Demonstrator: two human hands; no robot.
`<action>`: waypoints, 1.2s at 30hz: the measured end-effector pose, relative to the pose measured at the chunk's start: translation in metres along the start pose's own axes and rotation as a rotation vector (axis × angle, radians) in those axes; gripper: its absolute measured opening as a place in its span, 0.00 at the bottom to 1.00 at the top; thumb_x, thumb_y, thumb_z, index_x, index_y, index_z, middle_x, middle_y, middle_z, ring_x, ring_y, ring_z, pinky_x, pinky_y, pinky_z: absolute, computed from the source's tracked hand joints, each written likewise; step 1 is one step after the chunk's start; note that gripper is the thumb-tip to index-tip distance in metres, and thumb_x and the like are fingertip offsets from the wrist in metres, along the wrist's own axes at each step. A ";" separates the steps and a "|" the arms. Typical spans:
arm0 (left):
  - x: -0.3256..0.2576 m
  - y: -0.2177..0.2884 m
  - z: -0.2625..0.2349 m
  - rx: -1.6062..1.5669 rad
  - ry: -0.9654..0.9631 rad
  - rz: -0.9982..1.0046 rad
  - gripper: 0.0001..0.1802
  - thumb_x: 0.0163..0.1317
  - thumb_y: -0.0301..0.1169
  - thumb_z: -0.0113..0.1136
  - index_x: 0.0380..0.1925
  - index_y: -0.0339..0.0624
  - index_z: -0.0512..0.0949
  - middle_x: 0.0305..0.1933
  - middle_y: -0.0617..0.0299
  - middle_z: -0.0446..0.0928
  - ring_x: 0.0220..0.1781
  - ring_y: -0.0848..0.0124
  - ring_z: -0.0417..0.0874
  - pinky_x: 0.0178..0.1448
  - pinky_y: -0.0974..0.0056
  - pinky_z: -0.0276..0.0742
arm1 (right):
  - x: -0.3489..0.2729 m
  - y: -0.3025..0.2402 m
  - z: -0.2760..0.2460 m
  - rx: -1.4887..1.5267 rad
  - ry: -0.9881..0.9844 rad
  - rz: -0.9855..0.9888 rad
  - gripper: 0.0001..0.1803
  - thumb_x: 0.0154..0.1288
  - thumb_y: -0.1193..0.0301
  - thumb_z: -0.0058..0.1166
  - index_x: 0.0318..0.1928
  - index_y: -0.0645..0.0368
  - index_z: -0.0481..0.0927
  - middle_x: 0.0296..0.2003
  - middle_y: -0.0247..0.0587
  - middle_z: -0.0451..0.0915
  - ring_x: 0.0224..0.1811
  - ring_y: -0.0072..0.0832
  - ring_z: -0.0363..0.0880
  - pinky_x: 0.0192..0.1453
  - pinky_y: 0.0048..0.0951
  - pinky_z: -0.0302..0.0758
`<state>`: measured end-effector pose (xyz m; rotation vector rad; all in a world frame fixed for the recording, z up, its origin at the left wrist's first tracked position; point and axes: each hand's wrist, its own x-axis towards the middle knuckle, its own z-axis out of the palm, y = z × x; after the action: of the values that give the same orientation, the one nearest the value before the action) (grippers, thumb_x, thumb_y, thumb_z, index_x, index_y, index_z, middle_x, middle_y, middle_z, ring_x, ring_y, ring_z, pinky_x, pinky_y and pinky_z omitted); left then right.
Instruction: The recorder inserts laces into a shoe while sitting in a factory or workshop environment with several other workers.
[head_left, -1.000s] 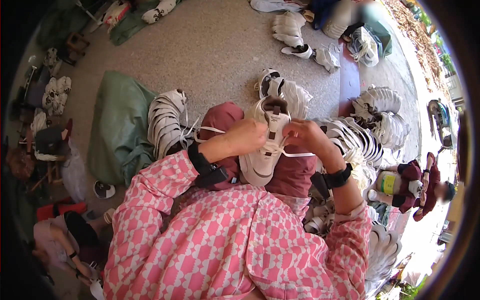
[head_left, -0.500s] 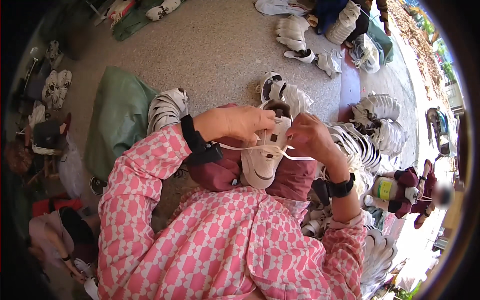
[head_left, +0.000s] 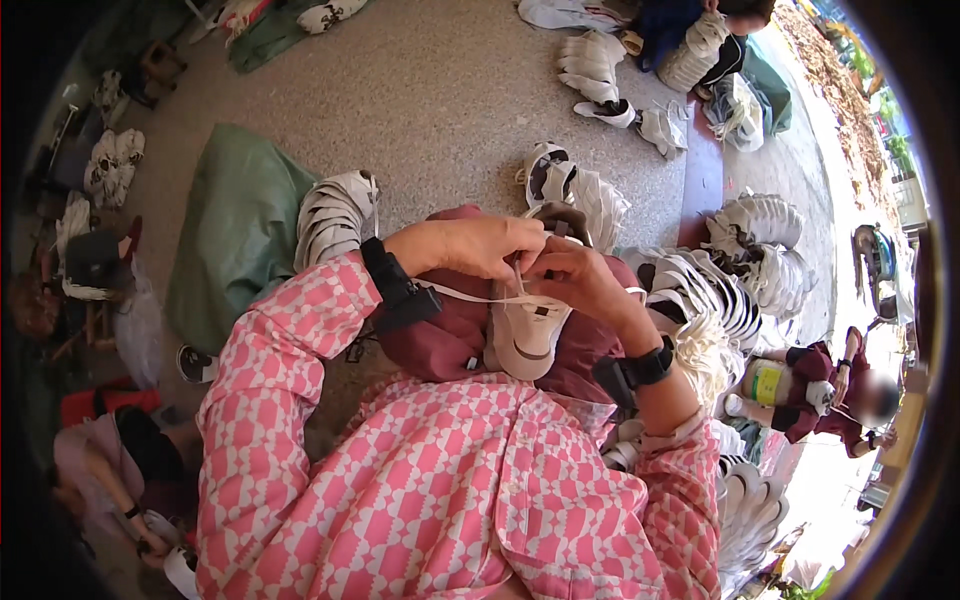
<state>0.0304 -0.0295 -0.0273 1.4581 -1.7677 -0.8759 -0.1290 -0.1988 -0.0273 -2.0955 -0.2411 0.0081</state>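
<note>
A white shoe rests between my maroon-clad knees, its toe toward me and its dark-lined opening away from me. Over its tongue my left hand is closed, fingertips pinching the white shoelace. My right hand meets it there, thumb and forefinger closed on the lace too. One stretch of lace runs off to the left under my left wrist, and a short loop shows right of my right hand. The fingers hide most of the eyelets.
Beyond my knees stand nested white shoes, with another stack at left beside a green sheet. More shoe stacks lie to the right. Other people sit at far right, at the top right and at lower left.
My right hand has moved left and in over the shoe, up against my left fingertips. The lace end it held out to the right has come in with it.
</note>
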 end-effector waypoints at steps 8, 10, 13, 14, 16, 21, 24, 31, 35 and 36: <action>0.000 0.006 0.011 -0.046 0.099 -0.081 0.12 0.50 0.34 0.70 0.28 0.41 0.76 0.39 0.61 0.71 0.44 0.61 0.75 0.49 0.61 0.72 | -0.008 0.017 -0.022 -0.272 0.188 -0.062 0.04 0.56 0.78 0.63 0.33 0.60 0.83 0.34 0.41 0.81 0.37 0.34 0.82 0.41 0.31 0.77; -0.001 0.014 0.018 -0.014 0.128 -0.138 0.14 0.48 0.38 0.72 0.26 0.43 0.78 0.40 0.61 0.71 0.45 0.61 0.75 0.50 0.61 0.72 | -0.014 0.025 -0.050 -0.213 0.651 0.079 0.02 0.61 0.76 0.62 0.32 0.62 0.83 0.31 0.39 0.81 0.32 0.30 0.81 0.38 0.28 0.76; 0.008 0.021 0.033 0.224 0.208 -0.180 0.15 0.45 0.41 0.74 0.23 0.45 0.80 0.40 0.62 0.72 0.47 0.60 0.75 0.51 0.60 0.73 | -0.028 0.028 -0.076 0.250 0.801 0.377 0.06 0.69 0.71 0.59 0.37 0.62 0.82 0.31 0.34 0.81 0.32 0.24 0.80 0.37 0.24 0.75; 0.010 0.021 0.036 0.207 0.208 -0.245 0.14 0.45 0.40 0.74 0.22 0.45 0.80 0.40 0.62 0.72 0.48 0.60 0.75 0.51 0.59 0.73 | -0.032 0.027 -0.074 0.436 0.745 0.449 0.05 0.70 0.71 0.57 0.39 0.61 0.81 0.33 0.34 0.81 0.33 0.23 0.80 0.38 0.23 0.75; 0.014 0.018 0.041 0.189 0.229 -0.327 0.12 0.44 0.38 0.73 0.20 0.45 0.80 0.40 0.62 0.73 0.48 0.60 0.74 0.51 0.58 0.74 | -0.037 0.023 -0.062 0.856 0.644 0.507 0.06 0.74 0.70 0.52 0.45 0.59 0.78 0.41 0.38 0.82 0.36 0.25 0.83 0.41 0.24 0.78; 0.013 0.008 0.038 -0.023 0.165 -0.351 0.11 0.44 0.36 0.72 0.20 0.43 0.80 0.40 0.61 0.73 0.48 0.63 0.74 0.50 0.60 0.73 | -0.036 0.028 -0.051 1.702 0.602 0.266 0.07 0.75 0.73 0.46 0.47 0.63 0.75 0.45 0.45 0.80 0.45 0.34 0.81 0.57 0.38 0.79; 0.013 0.003 0.026 -0.133 0.027 -0.393 0.12 0.43 0.35 0.74 0.20 0.42 0.80 0.41 0.61 0.73 0.48 0.64 0.74 0.51 0.61 0.72 | -0.052 0.050 -0.081 1.729 0.715 0.148 0.08 0.75 0.75 0.45 0.46 0.67 0.74 0.43 0.47 0.79 0.47 0.37 0.80 0.66 0.43 0.73; 0.012 0.000 0.011 -0.203 -0.145 -0.309 0.16 0.40 0.38 0.79 0.20 0.43 0.80 0.43 0.63 0.71 0.52 0.65 0.71 0.56 0.63 0.68 | -0.177 0.116 -0.242 1.875 1.110 -0.028 0.04 0.71 0.83 0.44 0.40 0.73 0.72 0.33 0.53 0.78 0.42 0.41 0.80 0.71 0.54 0.68; 0.008 0.003 0.013 -0.178 -0.062 -0.228 0.15 0.42 0.37 0.78 0.23 0.44 0.81 0.42 0.63 0.70 0.53 0.65 0.71 0.57 0.62 0.67 | -0.216 0.120 -0.298 1.735 1.378 -0.347 0.07 0.72 0.82 0.41 0.42 0.76 0.73 0.32 0.54 0.79 0.44 0.43 0.80 0.69 0.52 0.71; 0.007 0.003 0.013 -0.152 -0.044 -0.205 0.14 0.43 0.37 0.77 0.25 0.44 0.81 0.42 0.63 0.70 0.52 0.65 0.71 0.57 0.62 0.67 | -0.210 0.114 -0.295 1.696 1.232 -0.345 0.09 0.74 0.80 0.41 0.45 0.75 0.73 0.34 0.54 0.80 0.45 0.44 0.80 0.70 0.49 0.72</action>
<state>0.0169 -0.0353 -0.0318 1.5479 -1.5639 -1.1301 -0.2846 -0.5429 0.0070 -0.1336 0.1689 -0.9055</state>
